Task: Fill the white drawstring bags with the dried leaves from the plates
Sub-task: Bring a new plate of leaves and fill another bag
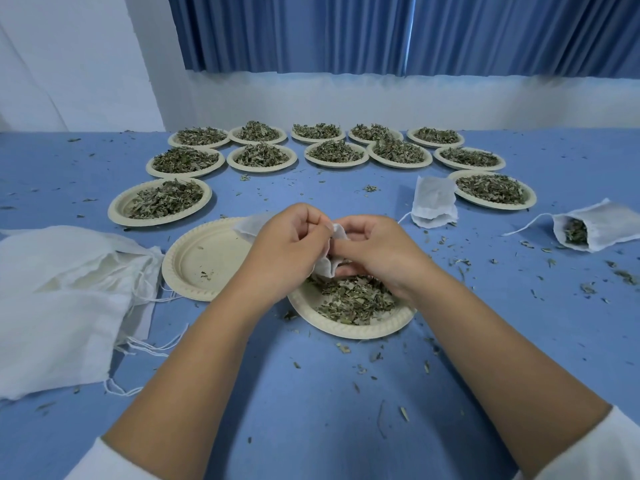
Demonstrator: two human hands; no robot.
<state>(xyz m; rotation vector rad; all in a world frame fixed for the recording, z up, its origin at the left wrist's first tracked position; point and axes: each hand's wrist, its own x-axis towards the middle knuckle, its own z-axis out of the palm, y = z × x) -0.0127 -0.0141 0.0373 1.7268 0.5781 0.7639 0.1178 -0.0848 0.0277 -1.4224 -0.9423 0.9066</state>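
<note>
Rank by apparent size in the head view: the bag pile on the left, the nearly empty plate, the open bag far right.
1. Largest: the bag pile, though it lies nearest the camera.
2. The nearly empty plate, partly hidden by a hand.
3. Smallest: the open bag, though it lies farther off.

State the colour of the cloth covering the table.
The table cloth is plain blue, clearest in the head view.

1 view only: a wide-angle camera on the person's head, facing forward and down across the blue tabletop (311, 393). It sits close above the left hand (287, 244) and right hand (377, 251) at mid-frame; the far wall (346, 98) and curtain (381, 32) fill the top.
</note>
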